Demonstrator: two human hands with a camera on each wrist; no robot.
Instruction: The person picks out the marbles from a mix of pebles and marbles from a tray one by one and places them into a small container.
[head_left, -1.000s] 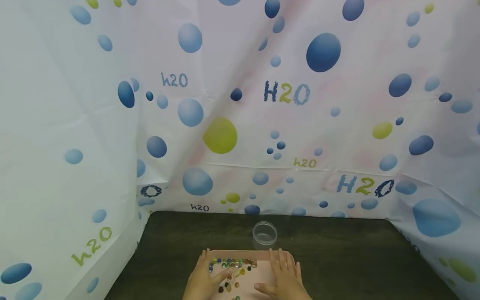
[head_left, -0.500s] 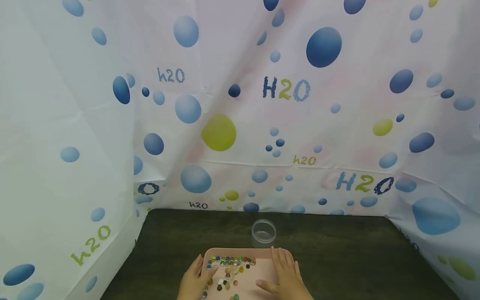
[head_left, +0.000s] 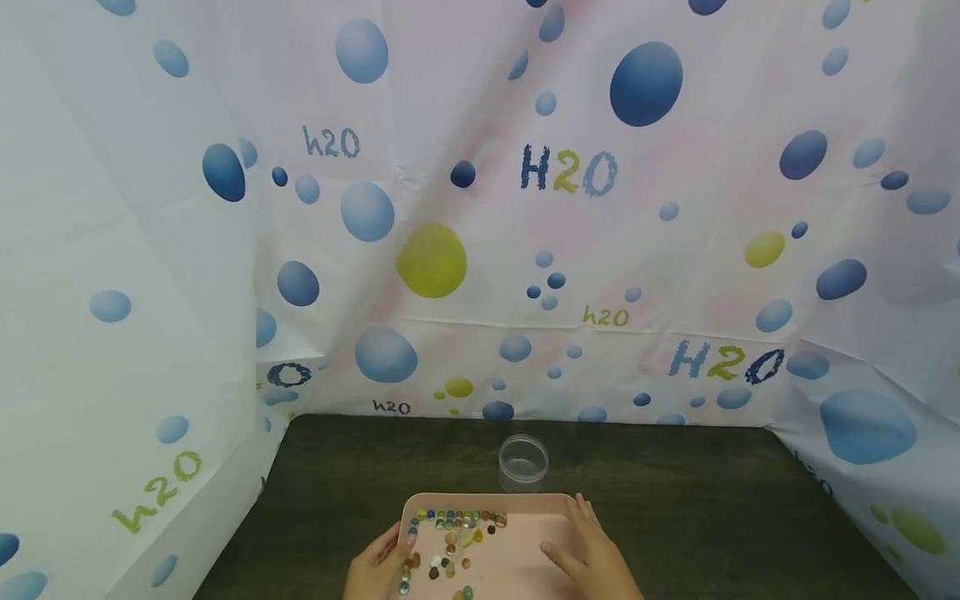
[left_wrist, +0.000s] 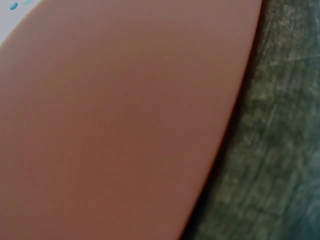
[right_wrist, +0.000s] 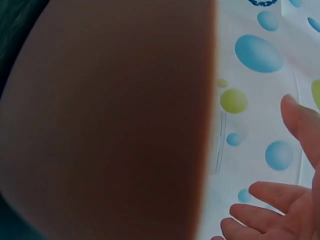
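A pale pink tray (head_left: 517,575) lies on the dark table, its near end cut off by the bottom of the head view. Glass marbles (head_left: 452,517) line its back left corner and left side. Among them are stone-like pebbles (head_left: 450,550), brown, black and white. My left hand (head_left: 375,568) holds the left rim, thumb over the inside and fingers outside. At the right rim is my right hand (head_left: 597,560), fingers along the edge and thumb stretched over the tray. The right wrist view shows spread fingers (right_wrist: 255,217). A blurred brown surface (left_wrist: 130,125) fills most of the left wrist view.
A clear round plastic container (head_left: 523,483) stands just behind the tray. The dark wood-grain table (head_left: 697,517) extends to both sides. A white curtain (head_left: 570,258) printed with blue and green drops and "H2O" encloses the back and sides.
My left hand has drawn back leftward from over the marbles to the tray's left rim. My right hand has shifted outward to the right rim. The head view has tilted slightly downward.
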